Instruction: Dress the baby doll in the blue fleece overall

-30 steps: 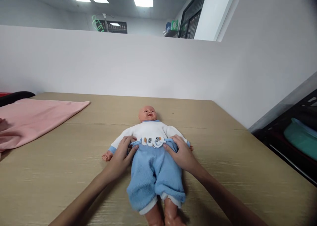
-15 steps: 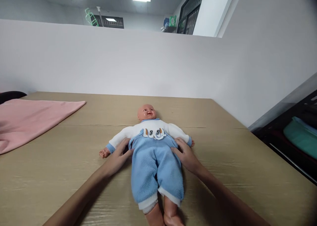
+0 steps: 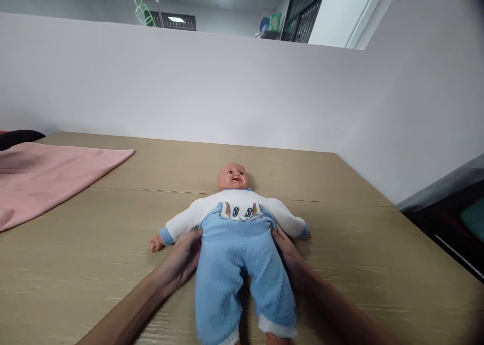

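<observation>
A baby doll [image 3: 242, 239] in a white top and fleecy light-blue pants lies face up, head towards the wall, arms spread out. My left hand [image 3: 188, 251] holds its waist from the left side, with most of the fingers hidden behind the doll. On the opposite side my right hand [image 3: 289, 251] grips the waist, its fingers partly tucked under the cloth and body. An animal face with two eyes decorates the chest. The lower legs run out of view at the bottom edge.
The doll is over a wood-coloured table [image 3: 113, 264]. A pink cloth [image 3: 56, 178] lies at the left, with a black curved object [image 3: 20, 137] behind it. A white partition [image 3: 212, 93] borders the far edge. Dark furniture [image 3: 449, 224] stands at the right.
Both hands have slid further around and under the doll's waist. The doll looks nearer and larger, and its legs are further apart. The view has shifted slightly.
</observation>
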Tool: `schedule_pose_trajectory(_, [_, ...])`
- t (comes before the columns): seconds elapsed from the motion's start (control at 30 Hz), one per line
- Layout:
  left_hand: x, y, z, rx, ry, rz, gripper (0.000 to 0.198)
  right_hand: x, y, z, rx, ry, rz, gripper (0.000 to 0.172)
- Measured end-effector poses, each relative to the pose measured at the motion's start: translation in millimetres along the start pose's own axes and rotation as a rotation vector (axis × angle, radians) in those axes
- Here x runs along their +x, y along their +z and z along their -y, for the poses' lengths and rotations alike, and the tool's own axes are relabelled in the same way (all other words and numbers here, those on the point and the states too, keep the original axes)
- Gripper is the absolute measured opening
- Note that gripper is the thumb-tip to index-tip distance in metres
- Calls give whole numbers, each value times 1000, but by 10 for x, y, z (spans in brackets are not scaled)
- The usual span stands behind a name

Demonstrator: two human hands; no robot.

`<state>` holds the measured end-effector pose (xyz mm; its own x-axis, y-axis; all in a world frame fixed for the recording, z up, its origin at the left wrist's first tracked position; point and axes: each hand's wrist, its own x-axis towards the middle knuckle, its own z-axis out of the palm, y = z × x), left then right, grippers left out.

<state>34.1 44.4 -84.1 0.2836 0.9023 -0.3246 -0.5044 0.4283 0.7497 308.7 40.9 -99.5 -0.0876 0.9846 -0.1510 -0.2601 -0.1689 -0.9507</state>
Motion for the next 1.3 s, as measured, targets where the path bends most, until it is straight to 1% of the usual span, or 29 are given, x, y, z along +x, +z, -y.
schedule_pose_trajectory(0.13, [45,-91,5,94,-70,1,32,3,-97,-42,50,70,79,53])
schedule_pose_trajectory(0.2, [59,-132,-28,146,-84,4,33,-22,-89,-46,35,78,82,52])
schedule_pose_trajectory(0.27, [54,-170,-82,171,-41,13,35,-50,-66,-32,7,65,65,51])
schedule_pose_trajectory(0.33, [31,-221,-148,199,36,37,39,-73,-59,-2,-31,18,51,50])
schedule_pose_trajectory(0.4, [0,-296,-215,317,103,83,44,-96,-76,50,-125,-53,53,47])
schedule_pose_trajectory(0.5, [-33,-418,-292,580,188,148,44,-157,-88,182,-385,-170,93,34])
schedule_pose_trajectory(0.57, [-29,-460,-316,636,233,153,44,-206,-45,298,-529,-213,138,33])
schedule_pose_trajectory(0.63, [-6,-452,-318,582,252,134,45,-225,35,404,-572,-235,149,34])
schedule_pose_trajectory(0.73, [28,-383,-311,404,208,106,46,-126,156,482,-497,-271,98,36])
schedule_pose_trajectory(0.8, [30,-340,-317,264,172,83,46,25,201,463,-455,-292,63,38])
schedule_pose_trajectory(0.87, [26,-319,-329,157,160,49,47,198,214,405,-495,-291,62,39])
schedule_pose_trajectory(0.93, [34,-321,-337,121,166,13,48,340,208,341,-567,-275,86,40])
schedule_pose_trajectory(1.0, [64,-334,-334,166,199,-18,45,422,197,301,-624,-270,103,41])
schedule_pose_trajectory(1.1, [132,-343,-324,380,324,-50,36,460,178,303,-694,-310,82,37])
schedule_pose_trajectory(1.2, [184,-328,-322,578,461,-97,38,509,177,351,-756,-367,0,35])
schedule_pose_trajectory(1.23, [193,-321,-323,594,499,-119,39,538,190,372,-768,-379,-35,35])
schedule_pose_trajectory(1.3, [198,-308,-319,556,574,-179,39,600,252,423,-779,-399,-103,36])
